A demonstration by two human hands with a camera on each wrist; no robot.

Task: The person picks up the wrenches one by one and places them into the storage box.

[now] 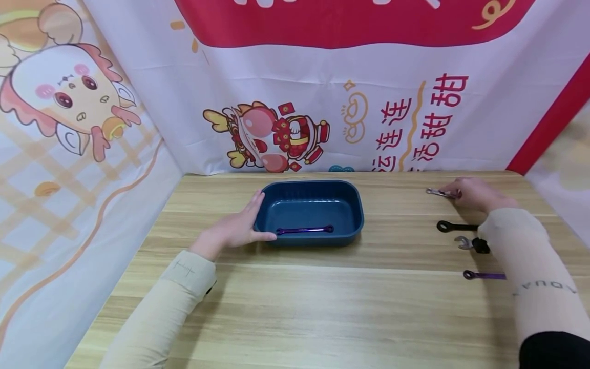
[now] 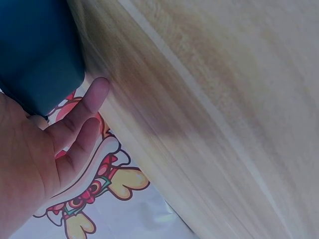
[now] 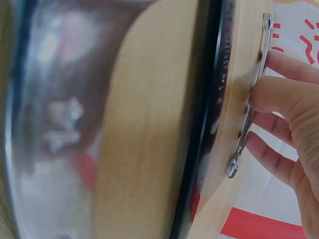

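Observation:
A dark blue rectangular basin [image 1: 312, 240] stands on the wooden table, with a purple wrench [image 1: 305, 230] lying inside along its near wall. My left hand [image 1: 237, 227] rests at the basin's left end, fingers extended along the side and thumb at the front rim. In the left wrist view, the basin [image 2: 47, 59] is beside my left hand [image 2: 55, 144], whose visible fingers are loosely bent. At the back right, my right hand [image 1: 475, 195] pinches a silver wrench [image 1: 435, 192]. The right wrist view has the thumb and fingertips of my right hand [image 3: 289, 109] along the silver wrench [image 3: 263, 50].
In front of my right hand lie a black ring-ended wrench [image 1: 454, 226], an adjustable wrench [image 1: 465, 243] with a black part, and another purple wrench [image 1: 488, 275], partly under the sleeve. A printed cloth [image 1: 286, 66] hangs behind the table. A large blurred shiny shape [image 3: 65, 99] fills the right wrist view's left.

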